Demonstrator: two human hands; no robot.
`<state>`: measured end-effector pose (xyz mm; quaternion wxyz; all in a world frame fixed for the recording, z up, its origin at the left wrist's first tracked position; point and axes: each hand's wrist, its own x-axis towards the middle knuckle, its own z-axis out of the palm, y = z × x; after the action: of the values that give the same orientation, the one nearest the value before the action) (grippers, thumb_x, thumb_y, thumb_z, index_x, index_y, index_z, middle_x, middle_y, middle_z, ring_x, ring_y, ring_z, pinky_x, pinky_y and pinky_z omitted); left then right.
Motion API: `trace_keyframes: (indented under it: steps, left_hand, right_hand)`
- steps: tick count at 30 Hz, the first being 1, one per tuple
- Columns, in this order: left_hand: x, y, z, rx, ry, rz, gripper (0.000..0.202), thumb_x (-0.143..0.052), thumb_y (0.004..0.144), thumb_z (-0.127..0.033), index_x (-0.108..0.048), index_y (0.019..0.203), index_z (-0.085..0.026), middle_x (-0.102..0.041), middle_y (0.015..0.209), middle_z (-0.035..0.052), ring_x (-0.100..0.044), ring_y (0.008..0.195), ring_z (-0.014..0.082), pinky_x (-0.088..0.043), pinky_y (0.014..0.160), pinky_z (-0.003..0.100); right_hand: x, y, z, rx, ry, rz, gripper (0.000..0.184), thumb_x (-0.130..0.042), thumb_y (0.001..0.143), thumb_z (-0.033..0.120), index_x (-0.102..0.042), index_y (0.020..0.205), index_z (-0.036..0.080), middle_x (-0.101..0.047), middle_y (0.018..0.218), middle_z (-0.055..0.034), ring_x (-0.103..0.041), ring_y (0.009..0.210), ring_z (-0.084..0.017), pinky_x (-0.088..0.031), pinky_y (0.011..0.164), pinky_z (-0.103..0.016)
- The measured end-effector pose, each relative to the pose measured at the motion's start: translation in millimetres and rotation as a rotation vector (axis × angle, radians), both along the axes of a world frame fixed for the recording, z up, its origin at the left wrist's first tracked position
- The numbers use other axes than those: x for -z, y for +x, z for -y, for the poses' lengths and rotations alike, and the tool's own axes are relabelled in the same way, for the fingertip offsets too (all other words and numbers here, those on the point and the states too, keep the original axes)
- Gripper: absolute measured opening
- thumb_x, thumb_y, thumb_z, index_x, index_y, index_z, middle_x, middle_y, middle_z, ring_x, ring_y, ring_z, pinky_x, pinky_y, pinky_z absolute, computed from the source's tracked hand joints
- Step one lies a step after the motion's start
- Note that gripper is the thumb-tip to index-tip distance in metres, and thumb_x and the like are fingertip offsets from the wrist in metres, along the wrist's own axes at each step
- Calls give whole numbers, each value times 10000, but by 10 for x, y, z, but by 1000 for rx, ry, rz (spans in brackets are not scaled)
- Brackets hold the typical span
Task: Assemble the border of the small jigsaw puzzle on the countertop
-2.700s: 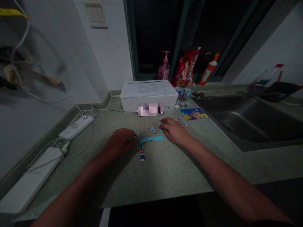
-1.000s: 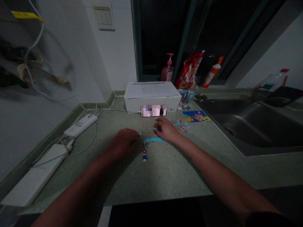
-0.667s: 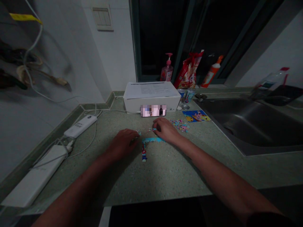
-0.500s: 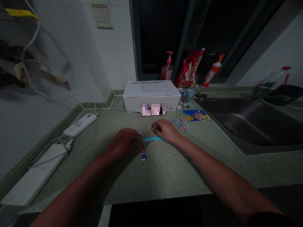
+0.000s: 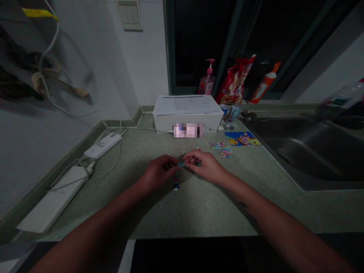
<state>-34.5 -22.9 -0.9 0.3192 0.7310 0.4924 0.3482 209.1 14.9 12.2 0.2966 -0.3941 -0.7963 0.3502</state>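
Both hands meet over a partly joined jigsaw strip (image 5: 176, 185) on the green counter (image 5: 199, 204). My left hand (image 5: 158, 173) lies curled over the strip's corner, fingers bent down onto it. My right hand (image 5: 203, 165) has its fingertips pinched on a small blue puzzle piece (image 5: 181, 164) held against the strip's top edge. Most of the strip is hidden under the two hands. A heap of loose puzzle pieces (image 5: 222, 148) lies to the right, with a colourful picture card (image 5: 242, 138) beyond it.
A white box (image 5: 187, 112) with a phone (image 5: 189, 130) leaning on it stands behind the hands. Power banks (image 5: 102, 145) (image 5: 54, 203) and cables lie at left. A steel sink (image 5: 307, 151) fills the right. Bottles and a red bag (image 5: 234, 81) stand on the sill.
My right hand has drawn left and nearer, coming together with my left hand over the blue strip, which is now mostly covered. The camera has shifted slightly.
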Motion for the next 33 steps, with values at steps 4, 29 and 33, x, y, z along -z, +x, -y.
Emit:
trace_keyframes:
  steps: [4,29,33]
  left_hand:
    - [4,34,13,12,-65,8,143,-688,933,-346,-755,916,-221,-761,869,73,-673,758,212,-524,713,360]
    - [0,-81,29,310,319,-392,355,-770,958,-283,-718,1307,-241,-717,1431,128,-658,1338,344,-500,1175,619]
    - [63,-110,20,372,317,-423,387,-788,967,-347,-710,1332,-241,-689,1488,138,-644,1377,354,-467,1217,628]
  right_hand:
    - [7,-132,124,-4,31,16,180,-716,927,173,-794,1069,253,-793,958,-32,-707,814,-184,-555,766,-336]
    - [-233,592,-138,89,256,603,192,-701,959,210,-811,1111,253,-778,1046,-75,-723,940,-254,-513,814,-355]
    - [-150,634,-144,36,218,695,177,-717,932,206,-816,1068,261,-777,1023,-78,-715,897,-255,-492,757,-357]
